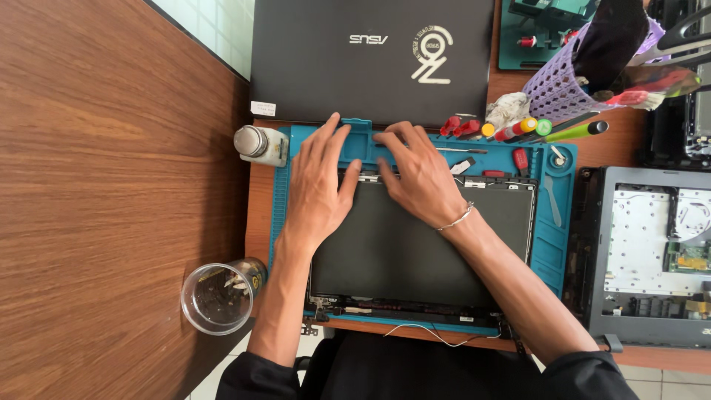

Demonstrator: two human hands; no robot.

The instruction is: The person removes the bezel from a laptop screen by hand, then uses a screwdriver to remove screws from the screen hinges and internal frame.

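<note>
On a teal rubber work mat [554,244] lies a flat, matte black screen panel [415,244], rectangular with thin bare edges. Both hands press at its top edge: the left hand [317,185] lies flat, fingers spread apart over panel and mat; the right hand [421,172], with a thin metal bracelet at the wrist, rests beside it, fingers splayed and bent. Behind them sits a closed dark laptop [370,59]. A clear round plastic cup [218,296] stands on the wood-grain counter [96,222].
</note>
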